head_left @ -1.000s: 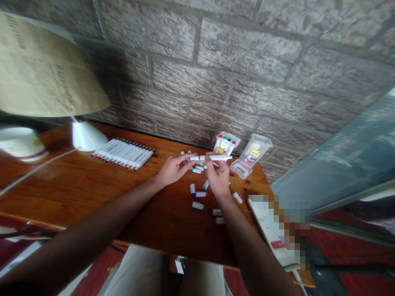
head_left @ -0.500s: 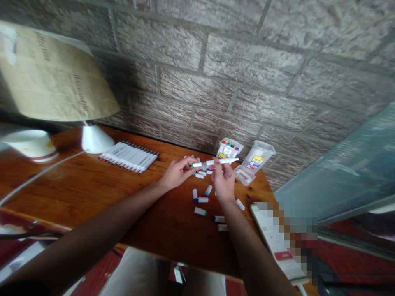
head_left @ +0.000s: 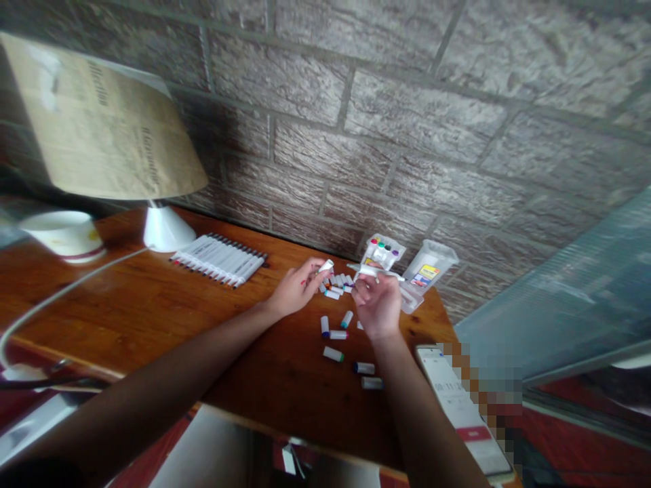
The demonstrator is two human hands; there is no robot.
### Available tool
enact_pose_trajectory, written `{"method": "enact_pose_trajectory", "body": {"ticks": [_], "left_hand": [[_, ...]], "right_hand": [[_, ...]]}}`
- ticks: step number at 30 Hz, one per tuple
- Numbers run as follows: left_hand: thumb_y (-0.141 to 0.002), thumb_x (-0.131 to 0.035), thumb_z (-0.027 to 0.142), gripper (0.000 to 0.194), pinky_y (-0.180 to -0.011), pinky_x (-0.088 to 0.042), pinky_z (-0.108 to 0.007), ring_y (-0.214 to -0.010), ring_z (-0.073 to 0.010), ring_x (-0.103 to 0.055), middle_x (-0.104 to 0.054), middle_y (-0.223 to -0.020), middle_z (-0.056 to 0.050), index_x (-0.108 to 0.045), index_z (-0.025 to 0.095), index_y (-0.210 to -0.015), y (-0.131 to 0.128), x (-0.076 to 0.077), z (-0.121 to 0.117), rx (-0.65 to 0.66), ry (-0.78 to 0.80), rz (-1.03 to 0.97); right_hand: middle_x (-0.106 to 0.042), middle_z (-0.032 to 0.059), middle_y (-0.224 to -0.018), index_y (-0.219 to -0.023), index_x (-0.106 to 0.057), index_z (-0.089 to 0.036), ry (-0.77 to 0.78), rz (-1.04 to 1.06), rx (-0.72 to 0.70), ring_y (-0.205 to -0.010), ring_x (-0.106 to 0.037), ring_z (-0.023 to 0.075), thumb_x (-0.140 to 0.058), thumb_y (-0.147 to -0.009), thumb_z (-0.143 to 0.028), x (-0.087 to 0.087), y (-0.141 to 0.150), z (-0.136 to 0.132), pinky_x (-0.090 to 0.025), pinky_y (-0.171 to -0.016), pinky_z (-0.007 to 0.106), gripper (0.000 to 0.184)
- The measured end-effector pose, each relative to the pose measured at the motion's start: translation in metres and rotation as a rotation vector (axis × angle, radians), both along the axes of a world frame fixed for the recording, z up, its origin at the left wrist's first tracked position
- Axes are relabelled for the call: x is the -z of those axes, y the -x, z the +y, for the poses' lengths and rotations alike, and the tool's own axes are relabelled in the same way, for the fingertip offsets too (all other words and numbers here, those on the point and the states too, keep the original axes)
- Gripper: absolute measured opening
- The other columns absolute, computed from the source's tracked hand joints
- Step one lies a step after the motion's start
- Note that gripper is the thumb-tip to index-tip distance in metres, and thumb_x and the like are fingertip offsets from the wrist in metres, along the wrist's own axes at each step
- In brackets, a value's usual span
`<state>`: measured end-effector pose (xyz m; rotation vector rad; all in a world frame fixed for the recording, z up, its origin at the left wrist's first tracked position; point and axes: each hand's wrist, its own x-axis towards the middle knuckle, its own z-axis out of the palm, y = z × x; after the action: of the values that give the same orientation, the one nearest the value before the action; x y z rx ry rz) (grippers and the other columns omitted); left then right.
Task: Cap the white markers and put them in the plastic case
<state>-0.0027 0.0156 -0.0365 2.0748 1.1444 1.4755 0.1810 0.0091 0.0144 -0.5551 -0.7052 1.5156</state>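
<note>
My left hand (head_left: 298,286) is closed on a white marker cap (head_left: 326,266), pinched between thumb and fingers. To its right, my right hand (head_left: 377,301) grips a white marker (head_left: 379,273), which lies roughly level with its bare tip towards the left. The cap and the marker are apart. Below and between the hands, several loose marker caps (head_left: 333,354) lie scattered on the wooden table (head_left: 285,366), and more are bunched just behind. A row of white markers (head_left: 218,259) lies side by side to the left.
Behind my right hand stand a clear case (head_left: 389,245) holding several coloured markers and an open clear case (head_left: 431,261). A phone (head_left: 460,407) rests at the right edge. A lamp (head_left: 165,227) with a cord and a paper cup (head_left: 66,234) stand at left, before a brick wall (head_left: 305,81).
The marker and cap were end to end; now they are separated. My right hand has turned and moved slightly right, while the left keeps the cap. The view has shifted a little.
</note>
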Motion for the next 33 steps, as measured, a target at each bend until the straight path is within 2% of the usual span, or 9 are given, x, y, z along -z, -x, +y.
{"method": "enact_pose_trajectory", "body": {"ticks": [2, 6, 14, 19, 23, 25, 29, 33], "left_hand": [[-0.103, -0.044, 0.038, 0.024, -0.065, -0.053, -0.022, -0.064, -0.0101, -0.066, -0.076, -0.1, -0.004, -0.053, 0.019, -0.115, 0.0, 0.0, 0.0, 0.004, 0.004, -0.006], [-0.102, -0.045, 0.04, 0.026, -0.065, -0.053, -0.022, -0.064, -0.0108, -0.067, -0.076, -0.099, -0.005, -0.052, 0.019, -0.116, 0.0, 0.001, 0.001, 0.0, 0.012, -0.009], [-0.105, -0.037, 0.037, 0.027, -0.065, -0.05, -0.02, -0.061, -0.0074, -0.063, -0.074, -0.093, -0.002, -0.056, 0.018, -0.109, -0.002, -0.007, -0.005, -0.037, 0.005, 0.04], [-0.104, -0.039, 0.039, 0.027, -0.062, -0.05, -0.019, -0.06, -0.0079, -0.063, -0.074, -0.091, -0.002, -0.054, 0.018, -0.112, -0.002, -0.007, -0.005, -0.026, 0.008, 0.034], [-0.103, -0.042, 0.041, 0.028, -0.061, -0.051, -0.021, -0.061, -0.0093, -0.064, -0.075, -0.097, -0.004, -0.052, 0.019, -0.116, -0.001, -0.003, -0.002, 0.005, 0.016, 0.014], [-0.102, -0.044, 0.042, 0.029, -0.062, -0.051, -0.021, -0.061, -0.0102, -0.064, -0.075, -0.091, -0.003, -0.053, 0.019, -0.117, -0.001, -0.001, -0.001, -0.003, 0.017, 0.027], [-0.101, -0.048, 0.043, 0.03, -0.062, -0.049, -0.022, -0.061, -0.0116, -0.064, -0.069, -0.076, 0.001, -0.054, 0.019, -0.117, 0.0, 0.001, 0.001, -0.036, 0.007, 0.057], [-0.099, -0.052, 0.041, 0.027, -0.065, -0.049, -0.022, -0.064, -0.011, -0.064, -0.07, -0.086, 0.0, -0.056, 0.02, -0.115, 0.001, 0.003, 0.002, -0.037, 0.002, 0.051]], "right_hand": [[-0.06, -0.0047, -0.065, -0.079, -0.058, -0.021, 0.018, 0.099, -0.112, -0.045, -0.03, 0.0051, -0.063, -0.063, -0.024, -0.004, -0.003, -0.003, -0.022, -0.044, 0.018, 0.017], [-0.051, -0.0056, -0.062, -0.081, -0.06, -0.022, 0.006, 0.186, -0.203, -0.045, -0.027, 0.0059, -0.062, -0.066, -0.022, -0.009, -0.007, -0.008, -0.024, -0.044, 0.017, 0.015], [-0.042, -0.0068, -0.057, -0.081, -0.06, -0.023, 0.011, 0.22, -0.274, -0.045, -0.029, 0.0063, -0.062, -0.069, -0.023, -0.007, -0.009, -0.009, -0.028, -0.045, 0.017, 0.012], [-0.04, -0.0079, -0.056, -0.077, -0.059, -0.021, -0.027, 0.21, -0.308, -0.043, -0.029, 0.0045, -0.067, -0.073, -0.026, -0.004, -0.01, -0.006, -0.029, -0.044, 0.017, 0.01], [-0.037, -0.0094, -0.052, -0.078, -0.059, -0.02, 0.015, 0.187, -0.288, -0.041, -0.026, 0.0041, -0.07, -0.082, -0.037, -0.003, -0.008, -0.003, -0.027, -0.041, 0.016, 0.02], [-0.035, -0.0105, -0.049, -0.084, -0.061, -0.021, 0.006, 0.168, -0.258, -0.039, -0.024, 0.0043, -0.07, -0.085, -0.041, -0.002, -0.006, -0.002, -0.024, -0.039, 0.015, 0.022], [-0.04, -0.0105, -0.051, -0.091, -0.061, -0.022, -0.042, 0.094, -0.173, -0.039, -0.024, 0.0039, -0.073, -0.084, -0.043, 0.001, -0.001, 0.0, -0.021, -0.039, 0.015, 0.025], [-0.043, -0.0104, -0.051, -0.091, -0.06, -0.021, -0.028, 0.005, -0.079, -0.04, -0.024, 0.0036, -0.076, -0.079, -0.046, 0.002, 0.002, 0.0, -0.019, -0.04, 0.016, 0.032]]}}
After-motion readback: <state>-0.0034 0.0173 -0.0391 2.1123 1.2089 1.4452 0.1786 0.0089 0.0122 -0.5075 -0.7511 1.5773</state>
